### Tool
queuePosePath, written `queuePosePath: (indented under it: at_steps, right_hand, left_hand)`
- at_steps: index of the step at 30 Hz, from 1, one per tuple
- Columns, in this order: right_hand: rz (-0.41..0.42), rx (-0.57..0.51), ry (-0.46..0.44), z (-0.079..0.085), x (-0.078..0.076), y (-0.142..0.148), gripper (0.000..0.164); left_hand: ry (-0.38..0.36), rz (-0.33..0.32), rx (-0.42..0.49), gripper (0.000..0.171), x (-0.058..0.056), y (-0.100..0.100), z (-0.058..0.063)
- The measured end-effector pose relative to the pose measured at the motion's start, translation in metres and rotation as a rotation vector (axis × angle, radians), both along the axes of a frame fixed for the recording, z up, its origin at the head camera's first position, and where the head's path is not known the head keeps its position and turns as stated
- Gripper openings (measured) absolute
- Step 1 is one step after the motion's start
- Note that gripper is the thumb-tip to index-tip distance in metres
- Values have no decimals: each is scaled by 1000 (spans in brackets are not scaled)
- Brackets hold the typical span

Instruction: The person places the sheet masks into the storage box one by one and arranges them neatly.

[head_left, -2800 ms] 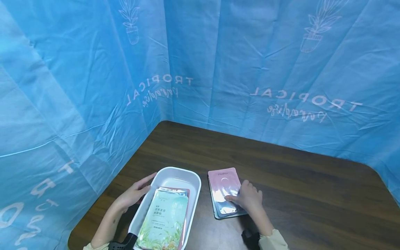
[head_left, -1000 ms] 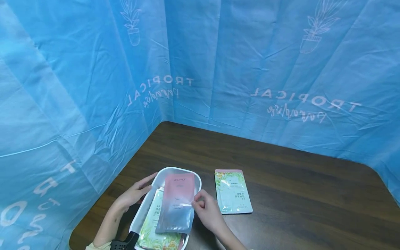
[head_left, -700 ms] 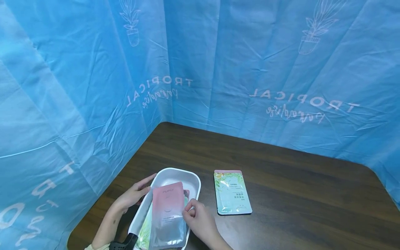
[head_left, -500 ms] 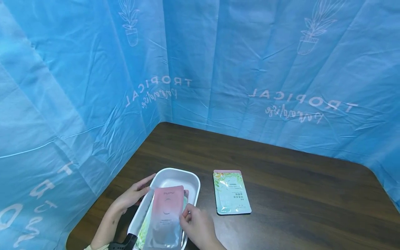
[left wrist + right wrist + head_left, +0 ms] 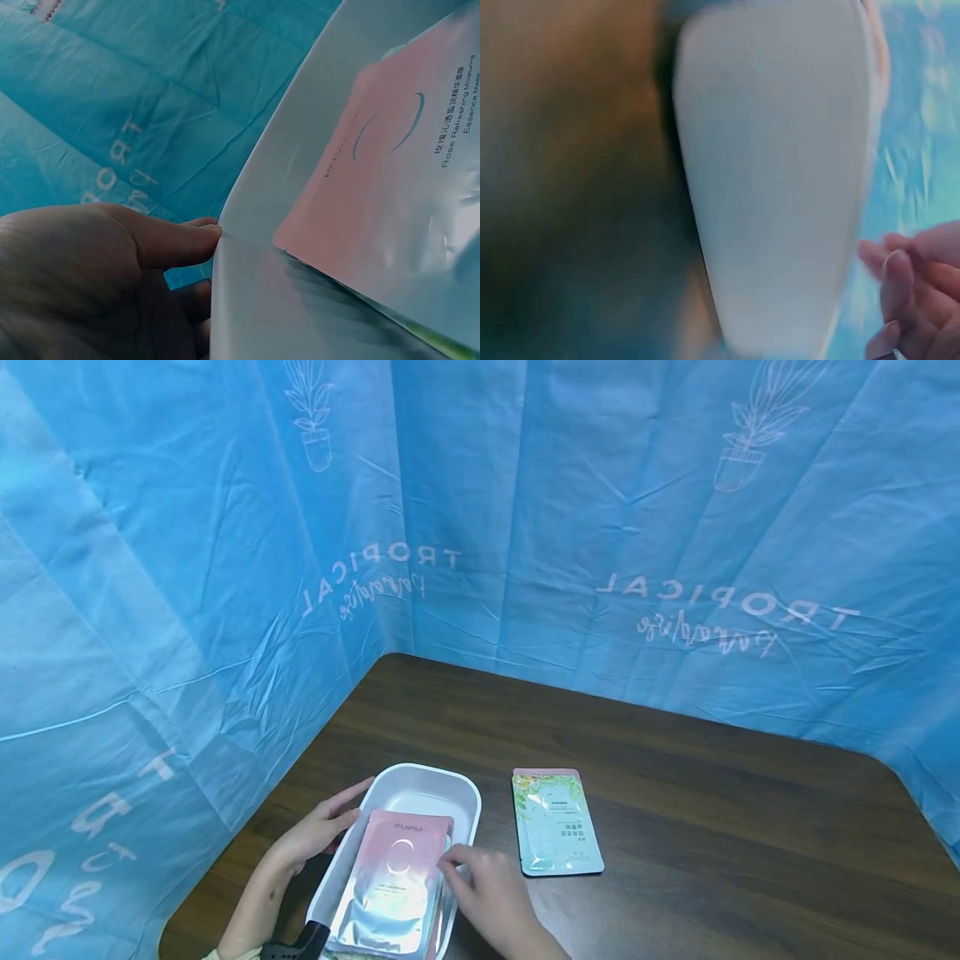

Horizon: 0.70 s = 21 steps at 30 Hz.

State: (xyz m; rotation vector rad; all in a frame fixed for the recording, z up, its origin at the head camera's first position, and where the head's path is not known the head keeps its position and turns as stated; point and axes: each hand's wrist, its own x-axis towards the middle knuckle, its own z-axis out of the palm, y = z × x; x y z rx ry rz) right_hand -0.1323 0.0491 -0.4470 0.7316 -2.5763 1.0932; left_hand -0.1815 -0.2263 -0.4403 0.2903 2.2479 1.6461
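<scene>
A pink-to-silver face mask sachet (image 5: 390, 889) lies on top of other sachets inside the white tray (image 5: 420, 799). At the tray's left side my left hand (image 5: 315, 833) rests against the outer wall, its thumb touching the rim in the left wrist view. My right hand (image 5: 491, 893) hovers over the tray's right rim, beside the sachet's edge, fingers loosely curled and holding nothing. In the right wrist view the right hand (image 5: 922, 281) shows next to the tray's outer wall (image 5: 776, 180). The lower sachets are mostly hidden.
A green-and-white sachet (image 5: 557, 827) lies on the dark wooden table (image 5: 675, 802) right of the tray, with a pink edge showing beneath it. A blue printed curtain (image 5: 562, 527) encloses the table's back and left side.
My right hand has carried the pink sachet from the table pile into the tray and let go of it. The green sachet beneath is now exposed. My left hand has stayed put.
</scene>
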Motion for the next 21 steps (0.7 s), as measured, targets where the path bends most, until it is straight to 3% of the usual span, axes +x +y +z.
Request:
queuePosePath:
  at_steps: [3,5,8,12,18,21]
  right_hand:
    - [-119,-202,-63,0,-19,23,7]
    - [-246,-210,-76,-1,-32,43,7]
    - [-437,-5,-117,-5,-48,73,15]
    - [-542,295,-188,-14,-57,104,41]
    - [-575,400,-307,-18,-61,121,46]
    - [-581,427,-375,-21,-63,123,56]
  left_hand:
    - [1,0,-4,54,0,0,0]
    - [-4,1,1,54,0,0,0]
    - [-14,5,4,54,0,0,0]
    - [-19,12,-1,54,1,0,0]
    - [-21,20,-4,53,1,1,1]
    - [-21,24,-4,53,1,1,1]
